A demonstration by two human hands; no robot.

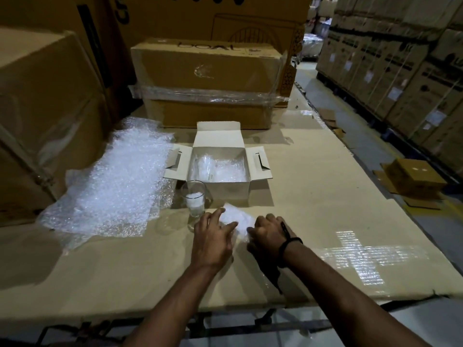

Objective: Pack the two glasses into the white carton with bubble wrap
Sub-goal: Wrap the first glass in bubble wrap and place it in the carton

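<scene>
A footed glass [196,202] stands upright just below the centre of the frame, its long axis vertical and its mouth up, with a wad of bubble wrap stuffed inside. It sits at the near left corner of the white carton [226,191], close to the front wall.

The carton lies with its long axis running left to right across the frame. Its open top faces up, the lid flap stands at the far side and the side flaps are spread flat to either side. A second glass [206,163] shows faintly in the left half among more wrap; which way it points cannot be told.

Just below the carton, the person's left hand [213,240] rests with straight, spread fingers on a small piece of bubble wrap [234,217]. The right hand [266,236], with a dark wristband [288,246] on its wrist, has its knuckles up and its fingers curled onto the right edge of that piece.

A large sheet of bubble wrap [112,181] spreads across the left of the frame. Everything lies on flattened cardboard sheet [313,196] patched with clear tape. Big brown boxes [208,68] rise behind at the top and upper left. Stacked cartons [400,71] line an aisle at the upper right, and a small brown box [414,177] sits at the right edge.
</scene>
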